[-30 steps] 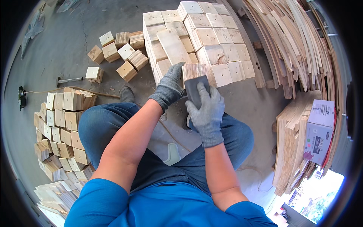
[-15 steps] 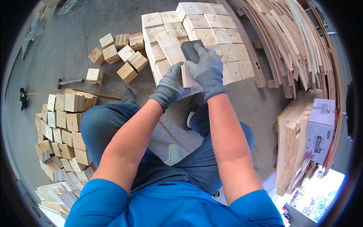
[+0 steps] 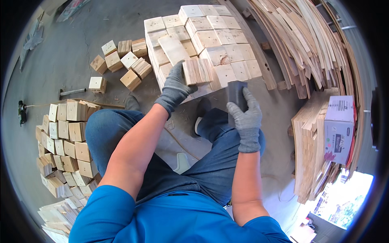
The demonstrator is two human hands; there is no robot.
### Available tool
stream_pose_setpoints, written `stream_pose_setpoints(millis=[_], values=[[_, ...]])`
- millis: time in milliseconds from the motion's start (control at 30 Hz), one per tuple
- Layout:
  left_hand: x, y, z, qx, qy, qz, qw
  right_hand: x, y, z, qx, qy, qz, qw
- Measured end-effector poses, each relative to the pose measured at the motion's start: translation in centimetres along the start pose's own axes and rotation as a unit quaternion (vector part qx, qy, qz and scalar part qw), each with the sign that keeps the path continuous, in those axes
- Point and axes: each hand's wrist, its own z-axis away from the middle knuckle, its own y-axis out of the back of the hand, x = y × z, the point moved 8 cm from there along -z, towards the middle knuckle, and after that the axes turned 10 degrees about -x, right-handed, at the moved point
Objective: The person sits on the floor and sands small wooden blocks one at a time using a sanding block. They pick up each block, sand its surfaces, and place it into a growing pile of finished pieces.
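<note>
My left hand [image 3: 175,87], in a grey knit glove, grips a wooden block [image 3: 197,71] from its left and underside. Layered edges of the block face up toward me. It is held over the near edge of a stack of pale wooden blocks [image 3: 216,38], where a flat wooden board [image 3: 174,49] lies on top. To the right, apart from the block, my gloved right hand [image 3: 248,119] is closed around a dark grey sanding block [image 3: 236,93], above my right knee.
Loose wooden blocks [image 3: 130,60] lie on the floor beyond my left knee, near a hammer [image 3: 73,92]. More blocks are piled [image 3: 65,137] at left. Long wooden strips [image 3: 291,44] and a carton [image 3: 339,129] stand at right. A cord [image 3: 174,137] crosses between my legs.
My right hand has drawn the sanding block off the wooden block, to the right and toward me. My left hand has tilted the wooden block so its layered side shows.
</note>
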Motion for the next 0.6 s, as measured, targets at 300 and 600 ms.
stream_pose_setpoints(millis=[300, 600], values=[[8.1, 4.7, 2.3, 0.008, 0.087, 0.240, 0.967, 4.7, 4.6, 0.8, 0.065, -0.063, -0.374, 0.923], [9.3, 5.5, 8.8, 0.004, 0.050, 0.424, 0.904, 4.4, 3.7, 0.6, 0.060, -0.036, -0.366, 0.928]])
